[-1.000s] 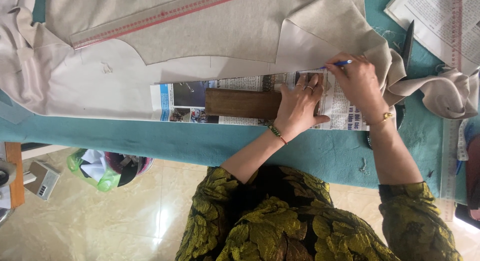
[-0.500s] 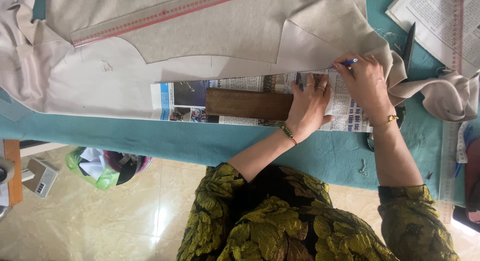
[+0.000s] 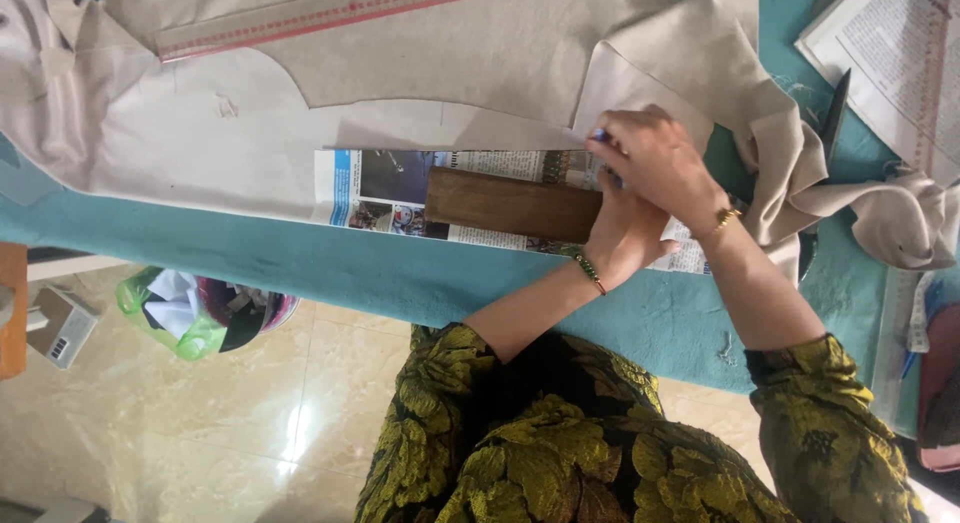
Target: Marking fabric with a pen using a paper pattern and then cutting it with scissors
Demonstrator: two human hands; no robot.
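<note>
On the newspaper (image 3: 380, 188), the left hand (image 3: 620, 238) presses the stiff wooden block (image 3: 510, 205) flat, fingers spread. The right hand (image 3: 655, 163) pinches a blue pen (image 3: 598, 137) over soft, limp cloth (image 3: 480, 53).

A newspaper (image 3: 380, 188) lies on the table (image 3: 330, 273), near its front edge, with a wooden block (image 3: 510, 205) on top of it. The left hand (image 3: 620, 238) rests on the block's right end, and the right hand (image 3: 655, 163) lies over the left. Cloth (image 3: 200, 133) spreads behind the newspaper, a long ruler (image 3: 330, 13) on it. Scissors (image 3: 832, 118) lie right of the hands. A bin (image 3: 215, 313) stands on the floor, below the table's left part.
</note>
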